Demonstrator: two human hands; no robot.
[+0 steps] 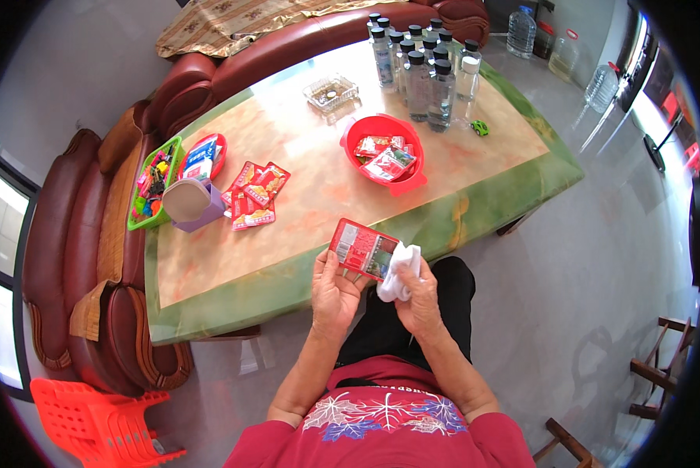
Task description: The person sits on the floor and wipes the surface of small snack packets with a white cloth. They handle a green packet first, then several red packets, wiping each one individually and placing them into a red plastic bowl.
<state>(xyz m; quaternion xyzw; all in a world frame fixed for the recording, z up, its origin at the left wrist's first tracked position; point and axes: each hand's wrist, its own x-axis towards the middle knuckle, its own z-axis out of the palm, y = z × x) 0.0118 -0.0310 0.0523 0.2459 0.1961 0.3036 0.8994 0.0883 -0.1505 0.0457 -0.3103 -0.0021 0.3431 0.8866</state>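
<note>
My left hand [333, 290] holds a flat red snack packet [362, 249] by its lower left edge, just over the table's near rim. My right hand [418, 300] grips a crumpled white cloth [398, 273] pressed against the packet's right side. On the marble-patterned table [303, 204] stands a red bowl [377, 129] with more red packets in it. Several loose red packets [255, 193] lie to the left of the middle.
A cluster of clear water bottles [424, 66] stands at the far end, a small green toy car [479, 128] beside it. A clear tray [331, 92], a purple box [192, 204], a red dish [205, 155] and a green basket [153, 181] are on the left. Red sofa behind, orange stools [92, 417] lower left.
</note>
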